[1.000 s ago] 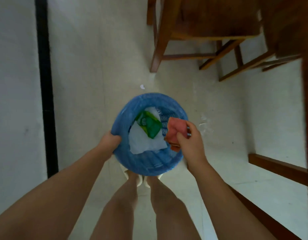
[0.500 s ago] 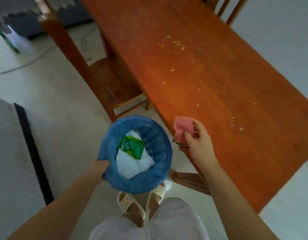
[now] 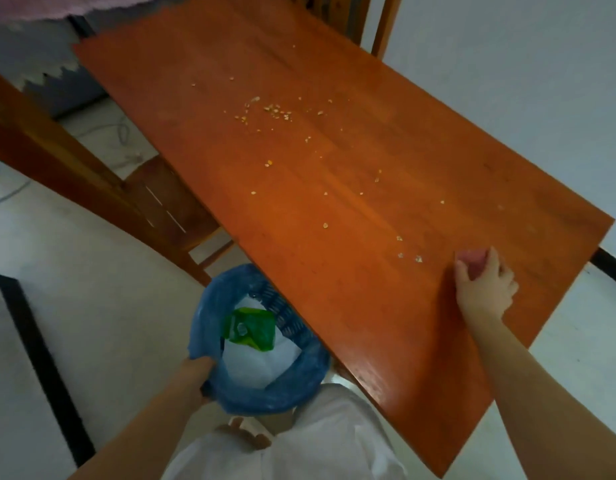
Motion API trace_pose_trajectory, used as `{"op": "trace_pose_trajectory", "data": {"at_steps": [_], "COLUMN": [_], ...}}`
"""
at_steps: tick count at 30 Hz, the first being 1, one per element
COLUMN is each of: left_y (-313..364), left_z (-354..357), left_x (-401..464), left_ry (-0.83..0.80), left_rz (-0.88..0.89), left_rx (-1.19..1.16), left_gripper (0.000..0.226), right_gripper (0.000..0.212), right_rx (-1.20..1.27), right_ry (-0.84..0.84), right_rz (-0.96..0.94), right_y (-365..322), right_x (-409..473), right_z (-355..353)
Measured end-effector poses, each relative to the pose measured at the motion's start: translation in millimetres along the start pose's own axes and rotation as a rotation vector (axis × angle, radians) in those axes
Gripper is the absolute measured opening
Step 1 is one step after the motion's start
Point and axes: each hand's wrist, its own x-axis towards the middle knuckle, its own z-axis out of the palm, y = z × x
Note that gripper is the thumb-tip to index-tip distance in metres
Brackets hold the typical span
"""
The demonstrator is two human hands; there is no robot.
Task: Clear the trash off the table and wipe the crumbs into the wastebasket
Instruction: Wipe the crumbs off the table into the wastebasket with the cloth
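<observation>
At about four o'clock on the table [image 3: 334, 209], the right hand [image 3: 483, 285] presses a pink cloth [image 3: 474, 259] onto the wood, fingers curled over it and gripping it. Crumbs [image 3: 275, 110] lie scattered from twelve o'clock down to just beside the cloth, thickest in a cluster near the far middle. At seven o'clock the left hand [image 3: 195, 372] grips the rim of the wastebasket [image 3: 265, 341], fingers wrapped round its edge, holding it just below the near table edge.

To do this well, I judge the cloth should sweep flat and broad toward the near edge, gathering the far cluster first, with the basket's mouth tucked right under the lip so nothing falls past.

Smooth, glossy orange-brown planks will let dry flakes slide easily. The basket is round with a slotted blue wall and a thin, crinkled blue liner; inside lie a green wrapper [image 3: 251, 329] and white paper [image 3: 251, 365].
</observation>
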Motion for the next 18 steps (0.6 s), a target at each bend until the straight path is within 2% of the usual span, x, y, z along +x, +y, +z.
{"op": "trace_pose_trajectory", "data": {"at_steps": [3, 6, 8, 11, 14, 18], "left_y": [-2, 0, 2, 10, 17, 22], "left_z": [0, 4, 7, 10, 10, 2], "left_x": [5, 4, 5, 1, -1, -4], "left_ry": [-0.046, -0.027, -0.029, 0.035, 0.033, -0.017], "left_rz": [0.015, -0.019, -0.043, -0.123, -0.122, -0.065], "left_rx": [-0.004, -0.035, -0.027, -0.073, -0.058, -0.064], "left_gripper": [0.005, 0.005, 0.014, 0.003, 0.015, 0.024], "right_gripper": [0.057, 0.051, 0.051, 0.054, 0.055, 0.052], "right_rx": [0.010, 0.055, 0.090, 0.102, 0.159, 0.179], "right_ry": [-0.017, -0.065, -0.126, -0.208, -0.272, -0.390], "right_rz": [-0.141, -0.289, -0.453, -0.653, -0.777, -1.079], "right_y": [-32, -57, -74, -91, -97, -92], "right_x": [6, 3, -14, -59, -121, -189], "right_z": [22, 43, 60, 78, 87, 103]}}
